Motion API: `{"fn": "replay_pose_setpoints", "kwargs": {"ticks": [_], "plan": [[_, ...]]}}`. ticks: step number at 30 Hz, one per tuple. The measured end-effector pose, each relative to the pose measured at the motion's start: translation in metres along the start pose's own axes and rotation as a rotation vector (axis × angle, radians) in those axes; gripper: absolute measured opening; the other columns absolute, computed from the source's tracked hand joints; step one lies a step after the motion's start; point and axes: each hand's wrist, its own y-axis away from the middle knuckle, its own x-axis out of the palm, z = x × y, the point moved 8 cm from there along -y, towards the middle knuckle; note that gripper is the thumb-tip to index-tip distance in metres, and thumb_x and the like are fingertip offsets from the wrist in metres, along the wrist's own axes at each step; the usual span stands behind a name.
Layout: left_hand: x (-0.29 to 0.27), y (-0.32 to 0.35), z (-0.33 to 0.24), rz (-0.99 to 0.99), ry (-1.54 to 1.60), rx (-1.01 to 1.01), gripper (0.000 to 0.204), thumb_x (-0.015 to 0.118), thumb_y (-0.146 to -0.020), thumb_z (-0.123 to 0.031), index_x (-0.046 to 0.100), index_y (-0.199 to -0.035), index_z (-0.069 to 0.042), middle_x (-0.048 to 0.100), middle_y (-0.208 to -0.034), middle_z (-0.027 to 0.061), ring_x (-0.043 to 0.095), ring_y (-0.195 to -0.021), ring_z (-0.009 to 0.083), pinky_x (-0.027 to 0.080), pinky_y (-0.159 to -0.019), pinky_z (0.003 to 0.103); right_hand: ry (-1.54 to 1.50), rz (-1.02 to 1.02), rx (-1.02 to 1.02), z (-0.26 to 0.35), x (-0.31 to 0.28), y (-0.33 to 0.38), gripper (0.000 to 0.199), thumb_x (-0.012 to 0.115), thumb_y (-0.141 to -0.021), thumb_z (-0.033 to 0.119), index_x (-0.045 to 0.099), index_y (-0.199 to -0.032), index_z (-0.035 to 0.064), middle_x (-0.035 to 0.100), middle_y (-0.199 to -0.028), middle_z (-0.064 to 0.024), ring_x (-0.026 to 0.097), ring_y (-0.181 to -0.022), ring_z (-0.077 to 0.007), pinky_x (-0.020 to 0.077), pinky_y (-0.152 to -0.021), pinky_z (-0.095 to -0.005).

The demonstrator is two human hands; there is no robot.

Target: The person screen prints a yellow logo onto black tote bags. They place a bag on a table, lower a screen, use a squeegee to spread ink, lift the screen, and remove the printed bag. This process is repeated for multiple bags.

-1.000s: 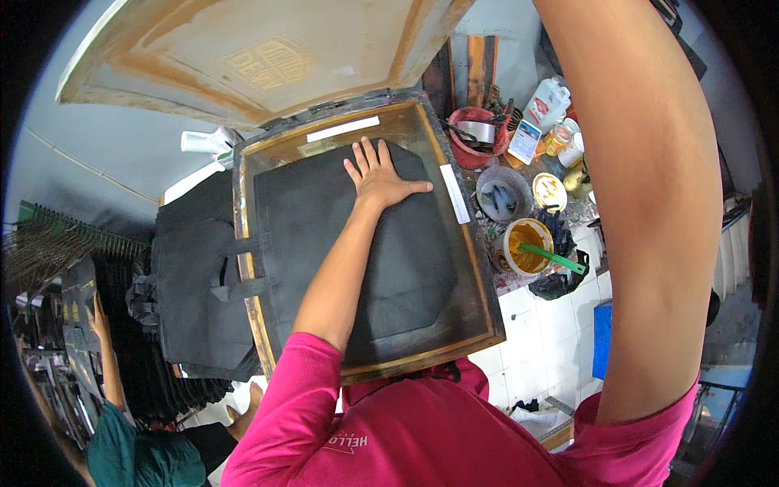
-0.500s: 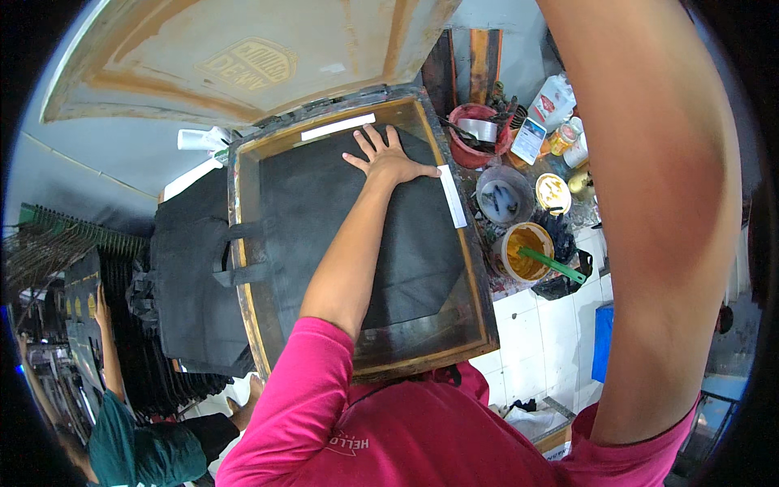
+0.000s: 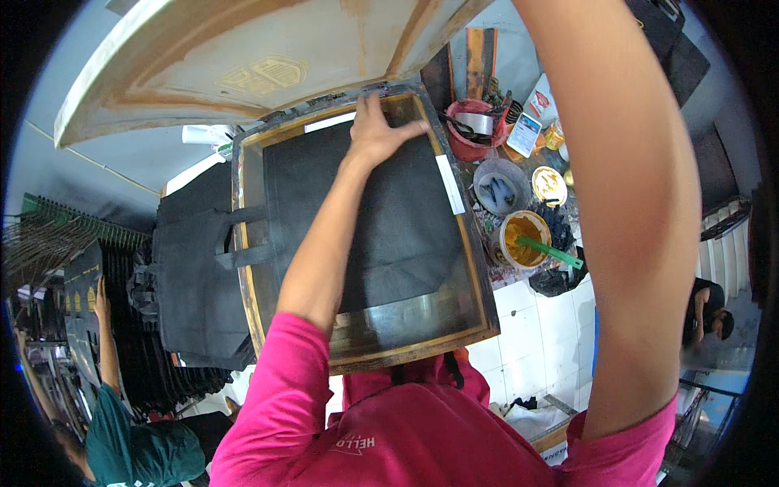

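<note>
My left hand (image 3: 377, 140) reaches across a black cloth bag (image 3: 365, 219), its fingers at the far edge and its thumb stretched out toward the far right corner. The fingers are apart and slightly blurred. The bag lies flat inside a wooden-edged glass frame (image 3: 492, 312), its handles (image 3: 243, 256) hanging over the left side. Above the far side a printing screen (image 3: 191, 57) is tilted up, a yellowish emblem on its mesh. My right arm (image 3: 617, 203) is raised along the right; its hand is beyond the top edge, out of sight.
White strips (image 3: 450, 185) mark the frame's far and right sides. More black bags (image 3: 195, 276) lie stacked on the left. At right stand a yellow ink tub (image 3: 505, 243) with a green spatula, a red basin (image 3: 466, 146) and a phone (image 3: 526, 134). Another person (image 3: 146, 442) works at lower left.
My left hand has slid up to the bag's far edge, and the bag has shifted away from me, baring more glass nearby. The raised screen appears lower in view.
</note>
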Motion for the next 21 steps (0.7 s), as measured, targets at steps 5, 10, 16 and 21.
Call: {"fn": "replay_pose_setpoints", "kwargs": {"ticks": [5, 10, 16, 21], "plan": [[-0.107, 0.136, -0.065, -0.105, 0.827, 0.295, 0.065, 0.07, -0.096, -0.042, 0.056, -0.132, 0.01, 0.074, -0.107, 0.0242, 0.074, -0.097, 0.0308, 0.057, -0.092, 0.041, -0.061, 0.235, 0.274, 0.031, 0.004, 0.107, 0.027, 0.065, -0.094, 0.026, 0.078, -0.103, 0.0046, 0.076, -0.093, -0.0196, 0.073, -0.08, -0.0322, 0.0574, -0.076, -0.0459], [-0.118, 0.336, 0.018, -0.173, 1.075, 0.044, 0.037, 0.067, -0.098, -0.029, 0.063, -0.113, 0.005, 0.073, -0.079, 0.0179, 0.068, -0.06, 0.023, 0.057, -0.057, 0.036, -0.276, 0.111, 0.226, 0.113, 0.047, 0.261, 0.019, 0.071, -0.092, 0.018, 0.067, -0.105, 0.0034, 0.071, -0.094, -0.0155, 0.07, -0.085, -0.0358, 0.054, -0.074, -0.0466], [-0.026, 0.406, 0.115, -0.117, 0.949, -0.58, 0.024, 0.069, -0.096, -0.019, 0.072, -0.084, 0.002, 0.074, -0.076, 0.0146, 0.065, -0.054, 0.0146, 0.048, -0.052, 0.025, -0.244, 0.275, 0.174, 0.153, 0.133, 0.375, 0.017, 0.07, -0.088, 0.017, 0.064, -0.099, 0.0056, 0.068, -0.091, -0.0122, 0.067, -0.089, -0.032, 0.0532, -0.074, -0.0445], [-0.026, 0.41, 0.115, -0.08, 0.957, -0.672, 0.03, 0.068, -0.096, -0.02, 0.069, -0.076, 0.002, 0.067, -0.063, 0.0104, 0.06, -0.046, 0.0143, 0.045, -0.046, 0.025, -0.307, 0.453, 0.203, 0.14, 0.14, 0.349, 0.018, 0.071, -0.089, 0.021, 0.064, -0.096, 0.0052, 0.066, -0.085, -0.0113, 0.067, -0.082, -0.0333, 0.0509, -0.068, -0.0456]]}}
